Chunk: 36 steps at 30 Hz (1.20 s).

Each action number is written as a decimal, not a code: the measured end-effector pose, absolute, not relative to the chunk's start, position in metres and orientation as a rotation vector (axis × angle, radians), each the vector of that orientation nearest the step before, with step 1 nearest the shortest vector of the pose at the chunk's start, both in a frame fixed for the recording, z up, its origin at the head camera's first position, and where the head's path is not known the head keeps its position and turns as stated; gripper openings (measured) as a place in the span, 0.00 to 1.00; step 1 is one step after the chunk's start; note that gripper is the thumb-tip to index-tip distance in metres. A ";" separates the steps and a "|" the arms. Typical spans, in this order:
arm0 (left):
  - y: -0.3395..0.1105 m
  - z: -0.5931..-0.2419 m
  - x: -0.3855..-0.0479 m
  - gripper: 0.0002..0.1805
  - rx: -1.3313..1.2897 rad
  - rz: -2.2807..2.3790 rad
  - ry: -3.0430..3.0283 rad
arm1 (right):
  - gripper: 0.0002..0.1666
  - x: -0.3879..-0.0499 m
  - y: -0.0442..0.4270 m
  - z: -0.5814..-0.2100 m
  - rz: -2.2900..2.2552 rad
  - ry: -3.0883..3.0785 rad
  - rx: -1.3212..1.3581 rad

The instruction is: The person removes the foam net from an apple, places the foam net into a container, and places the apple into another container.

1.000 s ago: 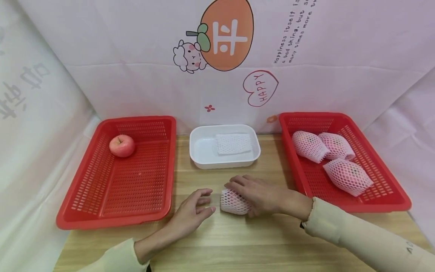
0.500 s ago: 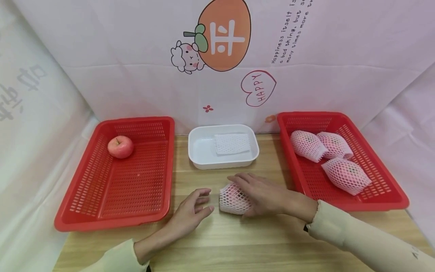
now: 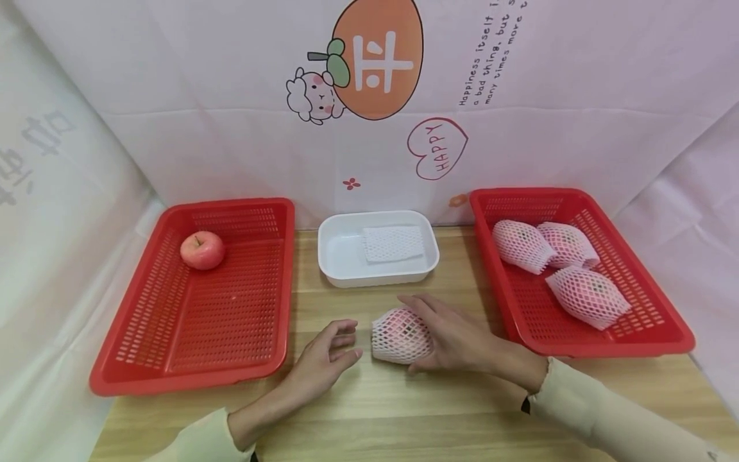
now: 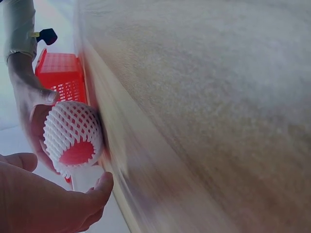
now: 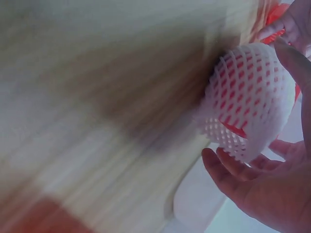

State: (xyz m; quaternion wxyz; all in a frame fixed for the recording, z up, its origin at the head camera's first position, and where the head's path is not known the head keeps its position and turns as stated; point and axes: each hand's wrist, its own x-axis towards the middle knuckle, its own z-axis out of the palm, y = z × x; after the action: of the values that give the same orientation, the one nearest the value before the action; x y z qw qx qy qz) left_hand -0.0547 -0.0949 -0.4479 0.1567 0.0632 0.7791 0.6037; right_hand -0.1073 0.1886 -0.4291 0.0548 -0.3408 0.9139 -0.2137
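Lying between the left hand point(image 3: 324, 354), its thumb and fingers apart, and the right hand point(image 3: 456, 337), spread loosely about it, the netted apple point(image 3: 399, 337) appeared nearly through its sleeving step, a lift presumably calling for a firmer grip.

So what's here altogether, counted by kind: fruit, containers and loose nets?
Bare apple: 1
Net-wrapped fruits: 4
Red baskets: 2
White tray: 1
Flat foam net: 1 visible; I can't tell whether more lie beneath
Total: 9 visible
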 end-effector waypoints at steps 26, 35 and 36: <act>-0.097 -0.448 -0.055 0.28 0.172 1.735 2.199 | 0.58 -0.106 0.183 -0.452 -0.962 2.731 -0.960; -0.096 -0.446 -0.055 0.27 0.170 1.736 2.219 | 0.57 -0.106 0.187 -0.441 -0.957 2.765 -0.929; -0.096 -0.445 -0.056 0.27 0.172 1.733 2.223 | 0.57 -0.107 0.187 -0.440 -0.956 2.770 -0.934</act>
State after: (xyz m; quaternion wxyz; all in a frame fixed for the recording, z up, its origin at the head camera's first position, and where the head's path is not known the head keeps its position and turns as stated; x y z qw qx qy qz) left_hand -0.0558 -0.0955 -0.4450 0.1581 0.0603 0.7774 0.6058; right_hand -0.1067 0.1866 -0.4397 0.0329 -0.3036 0.9001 -0.3107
